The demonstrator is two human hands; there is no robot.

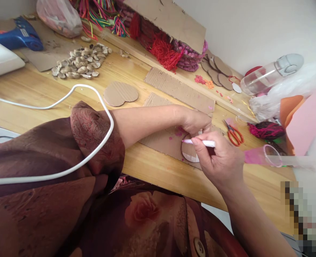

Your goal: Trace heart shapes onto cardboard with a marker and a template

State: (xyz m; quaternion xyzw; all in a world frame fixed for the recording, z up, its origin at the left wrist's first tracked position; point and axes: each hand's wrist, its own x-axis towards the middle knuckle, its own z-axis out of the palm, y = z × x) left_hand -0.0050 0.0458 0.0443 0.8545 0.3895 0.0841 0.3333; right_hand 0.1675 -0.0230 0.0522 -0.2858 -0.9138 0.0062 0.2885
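In my right hand [222, 157] is a slim white marker [207, 143], pinched between thumb and fingers. Its pink tip points left, over the rim of a round white-faced disc [190, 154]. My left hand [197, 120] reaches in from the left with the wrist bent. Its fingers curl down at the disc's upper edge, partly hidden behind my right hand. Beneath the disc lies a cardboard sheet [158, 141] with pink marks on it. A second cardboard strip [179, 89] lies just beyond, and a cardboard heart [120, 93] is left of it.
Orange-handled scissors [235, 135] and a pink cup [262, 156] sit right of my hands. Peanut shells [80, 62] are heaped at the left, near a blue glue gun [21, 35]. A white cable [104, 150] hangs across my left sleeve. Cardboard discs [218, 69] and a clear bottle [265, 76] stand behind.
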